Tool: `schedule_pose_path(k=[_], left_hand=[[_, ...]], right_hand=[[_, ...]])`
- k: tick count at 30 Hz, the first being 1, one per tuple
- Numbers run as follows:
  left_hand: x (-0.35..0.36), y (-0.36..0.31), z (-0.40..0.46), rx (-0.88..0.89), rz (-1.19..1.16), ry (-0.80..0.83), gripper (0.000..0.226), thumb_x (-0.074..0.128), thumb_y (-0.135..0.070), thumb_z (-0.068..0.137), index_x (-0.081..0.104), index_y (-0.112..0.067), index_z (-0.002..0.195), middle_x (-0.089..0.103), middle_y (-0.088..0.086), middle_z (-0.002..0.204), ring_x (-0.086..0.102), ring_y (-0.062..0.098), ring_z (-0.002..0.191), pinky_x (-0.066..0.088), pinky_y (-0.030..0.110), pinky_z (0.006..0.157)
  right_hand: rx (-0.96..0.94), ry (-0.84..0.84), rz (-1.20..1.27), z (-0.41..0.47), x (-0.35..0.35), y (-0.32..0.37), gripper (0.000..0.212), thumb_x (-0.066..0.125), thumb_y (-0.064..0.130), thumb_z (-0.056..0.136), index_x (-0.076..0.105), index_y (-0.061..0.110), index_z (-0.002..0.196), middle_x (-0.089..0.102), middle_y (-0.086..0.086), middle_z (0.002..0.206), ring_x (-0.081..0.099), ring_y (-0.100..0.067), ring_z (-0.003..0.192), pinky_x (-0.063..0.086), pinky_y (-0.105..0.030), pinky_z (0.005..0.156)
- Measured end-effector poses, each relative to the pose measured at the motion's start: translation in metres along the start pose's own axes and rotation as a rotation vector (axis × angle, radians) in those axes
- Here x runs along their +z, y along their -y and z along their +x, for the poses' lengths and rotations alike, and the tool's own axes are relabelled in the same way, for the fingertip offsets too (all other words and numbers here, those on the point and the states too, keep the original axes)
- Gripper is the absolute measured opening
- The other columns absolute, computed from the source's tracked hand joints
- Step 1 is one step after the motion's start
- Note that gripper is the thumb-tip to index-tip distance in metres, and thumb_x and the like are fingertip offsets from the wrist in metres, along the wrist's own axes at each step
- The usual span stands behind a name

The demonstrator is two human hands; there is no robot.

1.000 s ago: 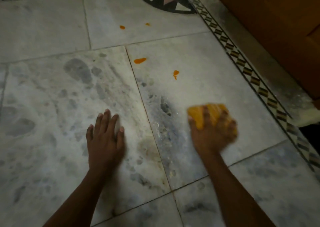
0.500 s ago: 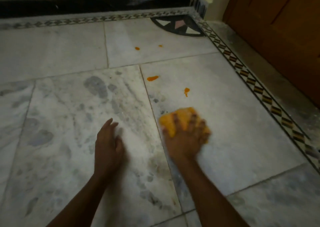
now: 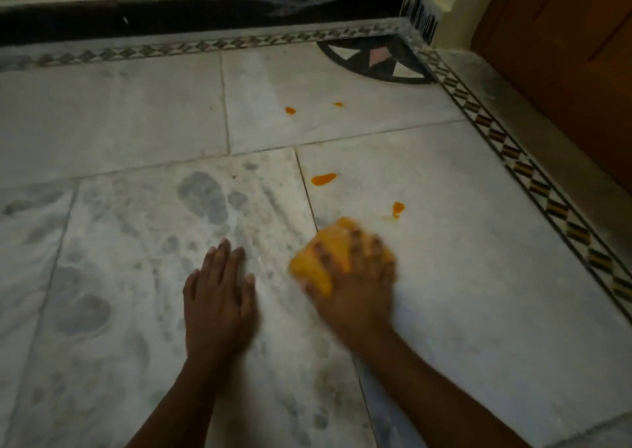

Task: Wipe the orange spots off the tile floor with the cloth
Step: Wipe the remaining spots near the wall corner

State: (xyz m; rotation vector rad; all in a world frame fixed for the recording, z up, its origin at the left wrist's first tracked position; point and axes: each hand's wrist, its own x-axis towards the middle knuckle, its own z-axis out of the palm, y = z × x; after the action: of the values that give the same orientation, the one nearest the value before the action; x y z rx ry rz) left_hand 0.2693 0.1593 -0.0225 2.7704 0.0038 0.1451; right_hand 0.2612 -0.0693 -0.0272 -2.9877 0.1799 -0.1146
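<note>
Yellow-orange cloth [image 3: 319, 263] lay bunched on the pale marble tile floor [image 3: 478, 276], pinned under the right hand [image 3: 355, 287], whose fingers spread over it and curled into the fabric; the hand was blurred, so how tightly it gripped was hard to judge. The left hand [image 3: 219, 297] rested flat on the neighbouring tile, fingers straight and together, holding nothing. Four orange spots showed beyond the cloth: the nearest spot [image 3: 397, 209] just past the right fingertips, a larger smear [image 3: 323, 179] beside the grout line, and two small dots [image 3: 290, 110] on the far tile near the patterned corner inlay [image 3: 376, 61]. A diamond-patterned border strip [image 3: 533, 177] ran along the right, next to a wooden door [image 3: 564, 54].
</note>
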Motion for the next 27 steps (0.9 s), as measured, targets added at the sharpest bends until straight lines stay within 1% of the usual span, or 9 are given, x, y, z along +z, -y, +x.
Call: schedule_pose_path(k=[3, 5, 8, 11, 14, 18, 21, 24, 27], left_hand=[[-0.010, -0.004, 0.003, -0.017, -0.015, 0.056, 0.061, 0.030, -0.047, 0.103, 0.043, -0.022, 0.158, 0.031, 0.002, 0.170, 0.027, 0.020, 0.158, 0.024, 0.050, 0.124], [-0.014, -0.006, 0.003, -0.029, -0.037, 0.091, 0.061, 0.030, -0.047, 0.104, 0.039, -0.023, 0.160, 0.026, 0.001, 0.172, 0.024, 0.020, 0.159, 0.022, 0.050, 0.125], [-0.013, -0.005, 0.002, -0.036, -0.046, 0.117, 0.061, 0.031, -0.046, 0.105, 0.034, -0.025, 0.162, 0.022, -0.001, 0.173, 0.019, 0.018, 0.160, 0.019, 0.048, 0.127], [-0.008, -0.003, 0.003, -0.053, -0.013, 0.086, 0.060, 0.036, -0.044, 0.103, 0.037, -0.026, 0.160, 0.027, -0.001, 0.172, 0.023, 0.018, 0.159, 0.020, 0.046, 0.125], [-0.010, -0.006, 0.005, -0.045, 0.017, 0.064, 0.060, 0.041, -0.043, 0.098, 0.051, -0.021, 0.153, 0.046, 0.007, 0.162, 0.042, 0.026, 0.150, 0.030, 0.048, 0.118], [-0.019, -0.006, 0.062, 0.058, 0.033, -0.010, 0.060, 0.044, -0.039, 0.089, 0.060, -0.008, 0.139, 0.065, 0.019, 0.130, 0.060, 0.038, 0.113, 0.047, 0.050, 0.095], [-0.015, -0.009, 0.111, 0.109, 0.043, 0.058, 0.065, 0.039, -0.043, 0.092, 0.055, -0.008, 0.145, 0.057, 0.020, 0.149, 0.057, 0.040, 0.133, 0.045, 0.055, 0.104], [0.002, -0.005, 0.130, 0.091, 0.065, 0.077, 0.067, 0.029, -0.050, 0.100, 0.043, -0.017, 0.157, 0.038, 0.009, 0.167, 0.037, 0.033, 0.153, 0.027, 0.054, 0.121], [0.017, -0.001, 0.133, 0.027, 0.040, 0.015, 0.066, 0.028, -0.054, 0.101, 0.037, -0.025, 0.160, 0.028, 0.001, 0.171, 0.025, 0.025, 0.158, 0.016, 0.050, 0.125]], right_hand=[[-0.366, 0.189, -0.051, -0.063, -0.027, -0.025, 0.073, 0.033, 0.090, 0.087, 0.018, 0.063, 0.154, 0.008, -0.005, 0.174, 0.006, -0.040, 0.159, 0.022, -0.068, 0.120], [-0.395, 0.225, -0.097, -0.067, -0.051, -0.065, 0.079, 0.034, 0.093, 0.084, 0.019, 0.062, 0.155, 0.009, -0.005, 0.174, 0.009, -0.038, 0.159, 0.030, -0.067, 0.117], [-0.067, 0.237, -0.125, -0.025, -0.050, -0.068, 0.080, 0.022, 0.095, 0.083, 0.008, 0.063, 0.155, -0.002, -0.006, 0.175, 0.001, -0.039, 0.160, 0.017, -0.064, 0.124], [0.247, 0.112, -0.010, 0.033, -0.018, -0.011, 0.080, 0.024, 0.089, 0.083, 0.020, 0.058, 0.156, 0.006, -0.012, 0.174, 0.006, -0.047, 0.156, 0.012, -0.067, 0.123], [0.200, 0.033, 0.025, 0.041, -0.012, 0.010, 0.072, 0.037, 0.082, 0.086, 0.033, 0.056, 0.153, 0.021, -0.011, 0.172, 0.016, -0.048, 0.155, 0.022, -0.069, 0.119], [-0.032, 0.061, -0.009, -0.032, -0.025, -0.047, 0.071, 0.037, 0.085, 0.087, 0.036, 0.056, 0.152, 0.026, -0.005, 0.171, 0.027, -0.041, 0.155, 0.033, -0.062, 0.118], [0.216, -0.013, -0.029, -0.038, -0.034, -0.111, 0.077, 0.034, 0.085, 0.085, 0.039, 0.050, 0.153, 0.027, -0.011, 0.170, 0.031, -0.048, 0.150, 0.029, -0.065, 0.118], [0.501, -0.057, -0.013, 0.053, -0.027, -0.113, 0.081, 0.022, 0.089, 0.082, 0.030, 0.055, 0.155, 0.019, -0.010, 0.172, 0.022, -0.050, 0.151, 0.017, -0.064, 0.123], [0.430, -0.136, 0.025, 0.114, -0.004, -0.080, 0.077, 0.032, 0.083, 0.083, 0.045, 0.049, 0.150, 0.031, -0.015, 0.167, 0.028, -0.053, 0.149, 0.018, -0.067, 0.120]])
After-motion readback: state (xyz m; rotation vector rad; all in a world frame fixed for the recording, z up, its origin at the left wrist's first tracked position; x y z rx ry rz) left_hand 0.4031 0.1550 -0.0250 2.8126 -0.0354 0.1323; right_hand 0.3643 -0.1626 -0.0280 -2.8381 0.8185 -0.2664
